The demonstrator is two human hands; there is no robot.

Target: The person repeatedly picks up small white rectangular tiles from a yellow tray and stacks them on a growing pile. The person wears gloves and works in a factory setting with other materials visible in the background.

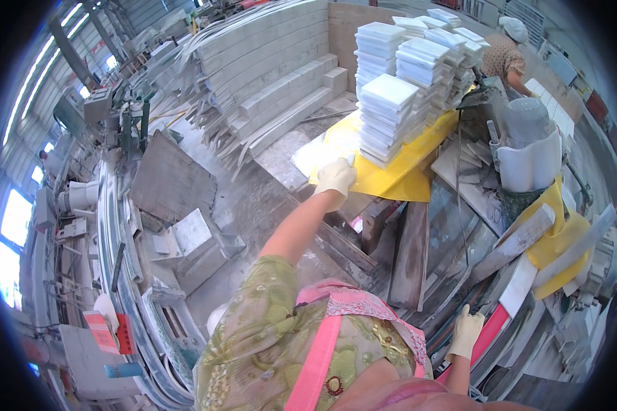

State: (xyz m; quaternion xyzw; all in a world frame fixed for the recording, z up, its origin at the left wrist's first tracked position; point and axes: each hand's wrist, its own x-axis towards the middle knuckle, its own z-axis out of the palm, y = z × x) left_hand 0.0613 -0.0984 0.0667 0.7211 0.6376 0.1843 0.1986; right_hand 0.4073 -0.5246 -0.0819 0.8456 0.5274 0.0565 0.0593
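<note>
My left hand, in a pale glove, reaches forward to the edge of a yellow sheet. Its fingers are curled closed beside a bright white patch, and glare hides what they hold. Just right of it, white tiles stand in several tall, uneven stacks on the sheet. Low on the right, my right hand, also gloved, is held beside a red strip, its fingers partly bent and apart, with nothing visible in them. Beyond that hand a white tile lies in line with the strip.
Long pale slabs are piled at the back. A motor-like cylinder with white wrapping stands right, near another yellow sheet. A co-worker bends at the far right. Metal rails and a leaning board are on the left.
</note>
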